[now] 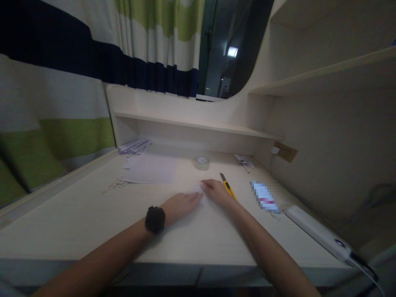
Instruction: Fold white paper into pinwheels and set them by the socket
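Observation:
On the desk, a small piece of white paper (196, 189) shows between my hands, its edges hard to make out against the pale surface. My left hand (185, 201), with a black watch at the wrist, lies over its near side, fingers stretched out flat. From the right, my right hand (214, 189) pinches at the paper with thumb and fingertips together. Just right of that hand, a yellow utility knife (228, 187) lies with its blade out. Beyond both hands stands a roll of clear tape (202, 163).
White sheets (151, 167) and folded paper strips (134, 147) lie at the back left, with thin pale strings (114, 185) nearby. A paper pinwheel (245, 161) sits at the back right. A phone (265, 196) and a white power strip (317, 232) lie along the right side.

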Demonstrator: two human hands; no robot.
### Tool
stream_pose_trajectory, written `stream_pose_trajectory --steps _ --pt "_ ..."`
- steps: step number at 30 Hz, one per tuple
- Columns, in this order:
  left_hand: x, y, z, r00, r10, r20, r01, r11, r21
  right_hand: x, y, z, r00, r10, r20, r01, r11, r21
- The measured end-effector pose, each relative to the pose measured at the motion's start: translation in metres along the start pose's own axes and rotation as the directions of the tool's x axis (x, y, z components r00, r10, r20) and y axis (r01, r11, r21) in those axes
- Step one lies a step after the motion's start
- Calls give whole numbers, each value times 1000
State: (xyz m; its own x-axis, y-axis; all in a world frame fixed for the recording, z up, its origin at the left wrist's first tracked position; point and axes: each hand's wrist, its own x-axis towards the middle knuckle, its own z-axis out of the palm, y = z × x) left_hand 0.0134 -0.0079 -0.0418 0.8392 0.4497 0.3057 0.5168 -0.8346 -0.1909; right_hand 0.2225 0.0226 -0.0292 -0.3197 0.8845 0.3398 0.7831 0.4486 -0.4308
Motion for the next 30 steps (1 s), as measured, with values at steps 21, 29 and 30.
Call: stream_pose_trajectory --steps 21,29,30 --pt "-3 -40 -33 562 -750 -349 563 656 -503 -11 -31 -6 978 -121 170 143 982 -121" --pt "-10 -66 -10 421 -888 -185 503 398 -767 -11 -33 0 950 -163 265 194 977 -92" --pt "-11 -68 -7 423 -888 -179 483 388 -785 -11 -33 -1 951 -148 271 176 981 -84"
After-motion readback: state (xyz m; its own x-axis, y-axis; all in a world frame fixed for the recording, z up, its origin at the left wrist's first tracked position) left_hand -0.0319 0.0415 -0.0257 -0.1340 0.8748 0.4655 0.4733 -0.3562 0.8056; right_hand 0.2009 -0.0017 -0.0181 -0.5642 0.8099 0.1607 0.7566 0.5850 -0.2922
